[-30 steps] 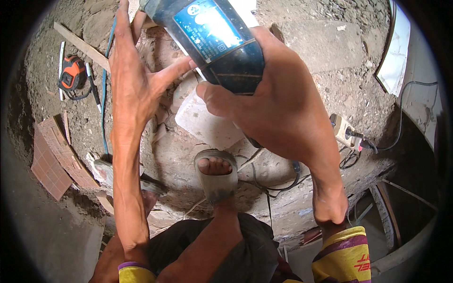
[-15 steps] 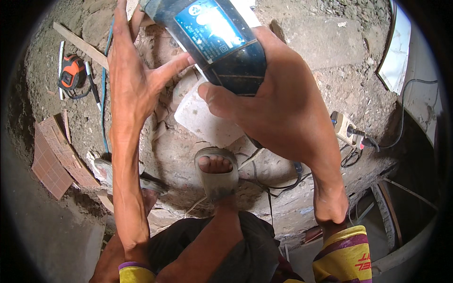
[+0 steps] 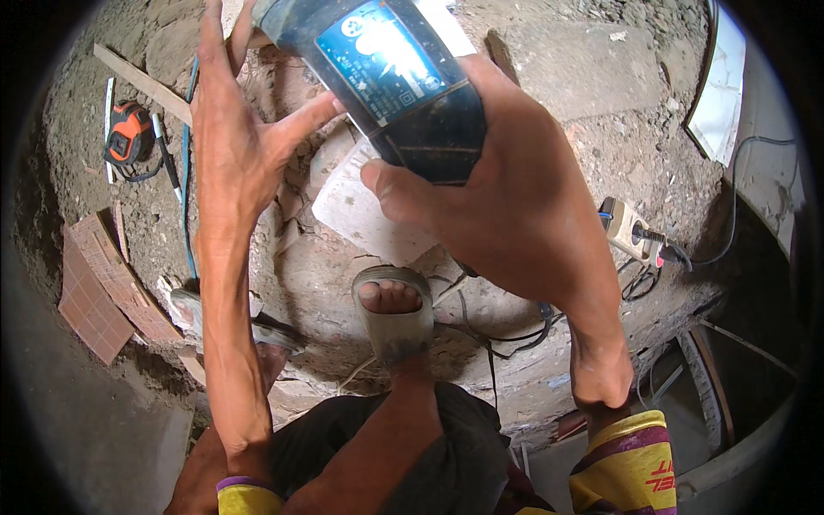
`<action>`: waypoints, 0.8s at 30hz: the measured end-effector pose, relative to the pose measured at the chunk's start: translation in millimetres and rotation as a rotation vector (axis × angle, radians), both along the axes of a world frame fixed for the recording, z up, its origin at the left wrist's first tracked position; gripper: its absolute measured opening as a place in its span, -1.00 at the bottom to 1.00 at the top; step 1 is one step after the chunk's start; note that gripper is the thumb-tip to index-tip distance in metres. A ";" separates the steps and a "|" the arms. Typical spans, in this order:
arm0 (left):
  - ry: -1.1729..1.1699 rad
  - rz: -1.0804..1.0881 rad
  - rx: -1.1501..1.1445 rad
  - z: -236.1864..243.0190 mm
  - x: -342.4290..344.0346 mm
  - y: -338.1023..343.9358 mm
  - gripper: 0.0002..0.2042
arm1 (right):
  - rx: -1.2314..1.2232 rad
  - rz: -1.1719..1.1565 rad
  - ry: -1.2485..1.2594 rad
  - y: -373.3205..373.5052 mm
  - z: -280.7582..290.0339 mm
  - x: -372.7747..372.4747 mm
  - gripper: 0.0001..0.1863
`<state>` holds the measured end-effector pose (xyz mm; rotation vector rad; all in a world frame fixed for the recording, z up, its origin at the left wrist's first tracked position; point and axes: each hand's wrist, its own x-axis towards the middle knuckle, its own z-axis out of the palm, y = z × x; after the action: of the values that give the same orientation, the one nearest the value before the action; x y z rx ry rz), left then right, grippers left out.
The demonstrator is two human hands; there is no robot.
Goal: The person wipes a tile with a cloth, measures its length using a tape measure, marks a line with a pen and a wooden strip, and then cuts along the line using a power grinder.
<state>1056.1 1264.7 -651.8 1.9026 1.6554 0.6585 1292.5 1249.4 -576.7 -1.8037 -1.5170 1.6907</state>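
Note:
My right hand (image 3: 515, 180) wraps round the rear of a dark teal power tool (image 3: 429, 146) with a grey head, probably a grinder or tile cutter; its working end is hidden. Next to the tool's left side, my left hand (image 3: 232, 137) has its fingers stretched upward and its thumb reaching toward the tool. Whether the thumb touches it, I cannot tell. A flat white piece (image 3: 451, 30), like a tile, shows partly from behind the tool. Below both hands lies an off-white slab (image 3: 365, 215) on the rough ground.
To the left are an orange-black tape measure (image 3: 130, 133), a marker (image 3: 166, 157), a wooden strip (image 3: 144, 83) and brown tile pieces (image 3: 93, 292). A power strip (image 3: 631, 232) with cords sits at right. My sandalled foot (image 3: 390, 313) rests close below the slab.
The tool and my right hand have shifted very slightly downward. My left hand has moved a little to the left, its thumb still pointing at the tool.

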 end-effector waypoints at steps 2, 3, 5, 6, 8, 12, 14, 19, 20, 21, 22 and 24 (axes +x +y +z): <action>0.014 -0.017 0.020 0.4 0.4 0.3 0.22 | 0.011 -0.006 0.020 -2.3 -1.6 -0.2 -0.54; 0.016 -0.007 0.017 1.0 0.8 -0.2 0.22 | 0.016 -0.008 0.027 -2.5 -1.0 -0.1 -0.54; 0.017 0.003 0.015 1.2 0.9 0.0 0.22 | 0.001 0.003 0.005 -1.9 0.9 0.4 -0.54; 0.015 -0.003 0.015 0.3 0.4 0.6 0.23 | -0.004 0.005 -0.003 -2.1 1.2 0.8 -0.55; 0.012 -0.008 0.016 -0.5 0.4 0.4 0.24 | 0.001 0.010 -0.005 -3.0 0.6 1.6 -0.54; 0.014 0.004 -0.002 -2.9 -1.0 -0.5 0.24 | 0.019 -0.006 0.004 -7.3 -1.3 2.2 -0.54; 0.017 -0.007 0.003 -2.6 -1.4 -0.5 0.25 | 0.020 0.005 -0.006 -7.9 -0.3 2.6 -0.54; 0.032 0.001 0.009 -3.8 -0.5 -0.1 0.25 | 0.000 0.007 -0.012 -9.7 0.5 4.8 -0.55; 0.034 0.000 0.008 -2.9 -0.7 -0.1 0.25 | -0.010 0.006 -0.007 -9.7 1.5 4.7 -0.55; 0.049 -0.003 0.012 -2.2 -0.8 -0.2 0.24 | -0.019 0.004 -0.002 -9.6 2.6 4.7 -0.55; 0.063 -0.007 0.017 -1.5 -0.8 -0.3 0.23 | -0.030 0.000 0.002 -9.6 3.4 4.6 -0.55; 0.046 -0.004 0.018 -2.2 -1.2 -1.3 0.23 | -0.043 -0.005 0.006 -11.0 2.9 4.7 -0.55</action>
<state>1054.9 1263.4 -653.9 1.9469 1.6785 0.6340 1297.2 1238.4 -573.8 -1.8201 -1.4836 1.7374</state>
